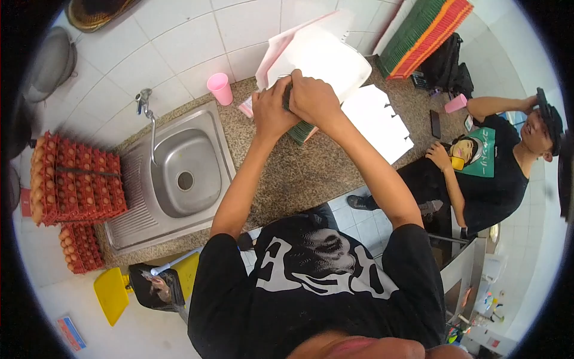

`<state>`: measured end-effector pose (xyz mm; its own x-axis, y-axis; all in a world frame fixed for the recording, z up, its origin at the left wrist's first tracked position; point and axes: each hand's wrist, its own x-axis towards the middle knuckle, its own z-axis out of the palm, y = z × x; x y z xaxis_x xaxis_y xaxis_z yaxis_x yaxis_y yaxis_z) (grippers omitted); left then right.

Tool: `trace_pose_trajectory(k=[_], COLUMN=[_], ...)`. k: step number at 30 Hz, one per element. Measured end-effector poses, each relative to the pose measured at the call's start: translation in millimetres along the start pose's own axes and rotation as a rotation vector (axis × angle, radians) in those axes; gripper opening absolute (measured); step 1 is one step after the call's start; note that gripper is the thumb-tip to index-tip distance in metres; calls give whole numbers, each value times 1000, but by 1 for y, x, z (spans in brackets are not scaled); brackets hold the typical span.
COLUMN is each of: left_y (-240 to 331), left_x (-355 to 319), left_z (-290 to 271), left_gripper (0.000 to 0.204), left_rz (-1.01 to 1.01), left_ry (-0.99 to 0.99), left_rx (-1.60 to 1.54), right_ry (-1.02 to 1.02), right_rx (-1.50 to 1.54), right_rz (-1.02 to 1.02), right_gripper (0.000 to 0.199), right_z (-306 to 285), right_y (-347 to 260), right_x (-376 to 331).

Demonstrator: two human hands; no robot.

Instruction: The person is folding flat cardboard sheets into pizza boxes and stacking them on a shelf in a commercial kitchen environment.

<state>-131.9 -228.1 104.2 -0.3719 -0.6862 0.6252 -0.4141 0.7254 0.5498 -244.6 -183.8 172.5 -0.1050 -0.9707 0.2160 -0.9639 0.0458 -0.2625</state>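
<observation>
Both my hands are together over the counter, fingers curled round a small stack of flat pieces with green and orange edges (302,133). My left hand (272,110) grips its left side, and my right hand (314,100) closes over it from the right. A dark part of it shows between the hands; the rest is hidden under them. Just behind stands a white sheet or open carton (329,63), bright with glare. To the right of my right wrist lies a flat white card with notched edges (376,122).
Left is a steel sink (185,158) with a tap (144,102); egg trays (78,179) are piled beyond it. A pink cup (220,90) stands by the wall. Back right rises a tall green-and-orange stack (424,39). At the right, a co-worker (490,161) leans by the counter near a phone (435,124).
</observation>
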Motion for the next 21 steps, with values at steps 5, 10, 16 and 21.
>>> trace_pose_trajectory(k=[5,10,16,21], left_y=[15,32,-23,-26], left_x=[-9,-4,69,101], left_z=[0,18,28,37], left_gripper=[79,70,39,28], left_rz=[61,-154,-344,-406], left_ry=[19,95,74,22], left_rx=[-69,-480,-419,-344], right_ry=[12,389,-80,129], right_rx=[-23,-116,444,353], right_rz=[100,338,593,556], right_gripper=[28,51,76,69], right_z=[-14,-46,-21,-8], right_y=[23,143,162,163], right_x=[8,52,56,49])
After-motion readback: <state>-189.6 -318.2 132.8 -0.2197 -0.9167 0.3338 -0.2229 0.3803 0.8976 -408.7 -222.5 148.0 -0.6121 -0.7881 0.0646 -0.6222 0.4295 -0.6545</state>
